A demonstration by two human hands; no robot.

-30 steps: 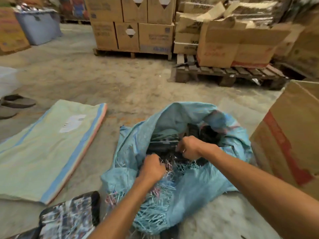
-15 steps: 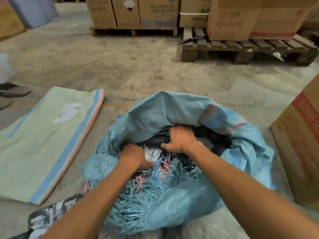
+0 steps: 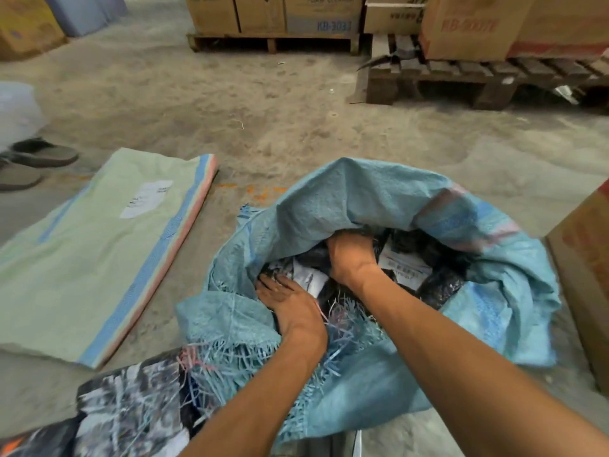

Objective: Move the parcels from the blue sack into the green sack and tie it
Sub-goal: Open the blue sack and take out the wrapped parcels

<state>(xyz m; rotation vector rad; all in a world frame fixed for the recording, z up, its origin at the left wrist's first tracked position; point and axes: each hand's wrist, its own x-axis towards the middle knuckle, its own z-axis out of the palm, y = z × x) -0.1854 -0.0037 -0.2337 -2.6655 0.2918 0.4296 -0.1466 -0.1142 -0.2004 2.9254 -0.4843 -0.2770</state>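
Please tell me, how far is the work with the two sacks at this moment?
Done: almost nothing; the green woven sack lies flat and unfilled. In hand: the left hand and right hand reach among black plastic parcels inside the open blue woven sack. Left: moving the parcels, then tying.

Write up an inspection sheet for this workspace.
Surface: dusty concrete floor.
Job's things: blue sack open, dark parcels inside; green sack flat on the floor, left of it.
Clutter: black-and-white package by the left forearm; cardboard box at right.
Hands: left hand rests on the parcels, fingers straight; right hand deeper in, fingers hidden.
Cables: nothing seen.
Surroundings: cartons on wooden pallets; a person's shoes far left.
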